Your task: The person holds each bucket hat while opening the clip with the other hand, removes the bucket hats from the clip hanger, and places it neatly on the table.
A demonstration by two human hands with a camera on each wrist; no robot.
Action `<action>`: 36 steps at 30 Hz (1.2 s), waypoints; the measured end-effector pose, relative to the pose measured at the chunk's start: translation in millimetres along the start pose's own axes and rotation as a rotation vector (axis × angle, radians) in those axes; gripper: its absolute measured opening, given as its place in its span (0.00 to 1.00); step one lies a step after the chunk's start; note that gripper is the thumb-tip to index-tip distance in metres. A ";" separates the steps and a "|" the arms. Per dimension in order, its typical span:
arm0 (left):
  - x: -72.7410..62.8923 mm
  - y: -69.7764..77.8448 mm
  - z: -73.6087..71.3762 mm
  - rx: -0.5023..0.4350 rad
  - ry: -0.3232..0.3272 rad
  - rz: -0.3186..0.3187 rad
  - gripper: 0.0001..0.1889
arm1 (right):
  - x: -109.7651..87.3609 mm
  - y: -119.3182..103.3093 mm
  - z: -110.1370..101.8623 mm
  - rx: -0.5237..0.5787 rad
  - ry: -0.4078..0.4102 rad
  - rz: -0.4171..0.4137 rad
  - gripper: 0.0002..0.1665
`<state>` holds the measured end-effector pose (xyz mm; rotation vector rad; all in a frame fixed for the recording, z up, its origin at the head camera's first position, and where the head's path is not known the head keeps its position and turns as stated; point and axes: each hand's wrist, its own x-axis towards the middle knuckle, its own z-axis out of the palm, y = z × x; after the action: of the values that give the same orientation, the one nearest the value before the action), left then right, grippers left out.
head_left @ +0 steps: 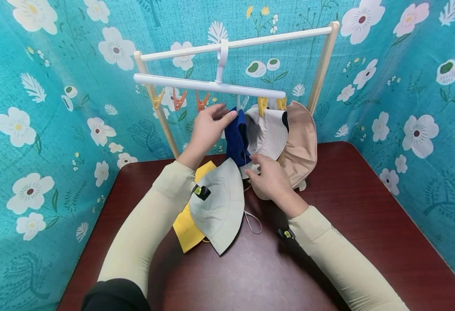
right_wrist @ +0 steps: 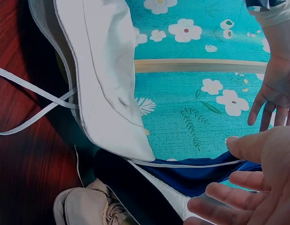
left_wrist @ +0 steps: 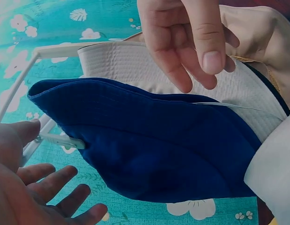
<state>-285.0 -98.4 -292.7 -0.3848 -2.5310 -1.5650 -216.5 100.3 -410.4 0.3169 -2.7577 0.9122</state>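
A dark blue bucket hat [left_wrist: 159, 150] hangs from a pale blue clothespin [left_wrist: 63, 140] on the white hanger [head_left: 180, 84]. Beside that clothespin is my left hand [head_left: 208, 131], its thumb at the peg's end and its fingers spread, gripping nothing. My right hand [head_left: 272, 179] is by the hat's lower edge, fingers loosely bent and holding nothing. Right of the blue hat, a white hat [head_left: 274, 134] hangs from a yellow clothespin [head_left: 262, 106], with a beige hat [head_left: 301, 142] behind it.
On the dark red table [head_left: 227, 280], a pale grey hat [head_left: 219, 203] with a cord overlaps a yellow hat [head_left: 186, 229]. The hanger hooks over a rack's top rail [head_left: 274, 39]. Orange clothespins [head_left: 179, 100] hang left of the blue hat. Floral cloth [head_left: 75, 129] surrounds the table.
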 end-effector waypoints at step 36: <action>27.9 38.2 39.9 0.327 0.145 -0.058 0.20 | 14.0 -9.2 0.2 -0.037 0.026 0.032 0.36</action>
<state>-300.1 -42.5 -270.8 -0.1525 -2.6383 -1.1186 -227.4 91.1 -401.6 0.2531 -2.7600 0.8656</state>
